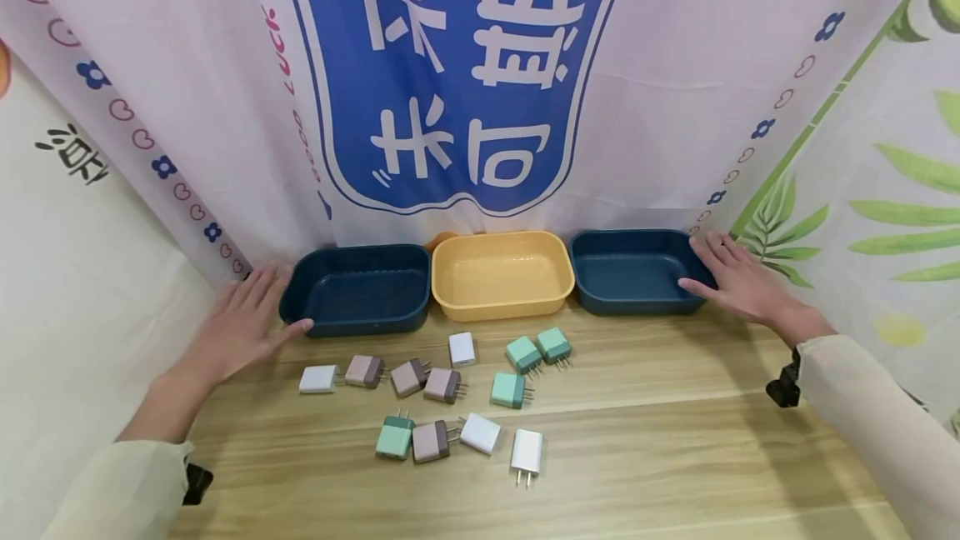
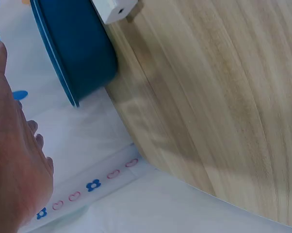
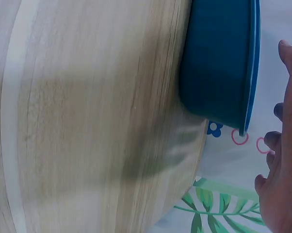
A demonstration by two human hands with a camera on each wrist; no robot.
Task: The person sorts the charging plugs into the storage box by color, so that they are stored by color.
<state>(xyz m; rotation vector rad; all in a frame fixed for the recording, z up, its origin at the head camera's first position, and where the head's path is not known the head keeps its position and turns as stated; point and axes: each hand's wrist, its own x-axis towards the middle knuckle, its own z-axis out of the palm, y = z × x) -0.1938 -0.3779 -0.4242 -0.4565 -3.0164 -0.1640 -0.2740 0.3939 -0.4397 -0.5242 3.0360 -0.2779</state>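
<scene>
Three open bins stand in a row against the curtain: a dark blue bin [image 1: 352, 290] at the left, a yellow bin [image 1: 502, 277] in the middle and another dark blue bin [image 1: 633, 273] at the right. My left hand [image 1: 236, 327] is at the outer end of the left bin, fingers extended and thumb spread toward its rim. At the far end of the right bin is my right hand [image 1: 738, 282], similarly spread, thumb over the rim. Neither hand holds anything; contact with the rims is unclear. In front lie several plug chargers: white [image 1: 481, 433], mauve [image 1: 431, 442] and green [image 1: 508, 390].
A wooden table [image 1: 637, 457] carries the bins and scattered chargers. Behind the bins hangs a printed curtain [image 1: 660, 107] with a blue panel, folding round both sides. Some charger prongs point toward neighbouring chargers.
</scene>
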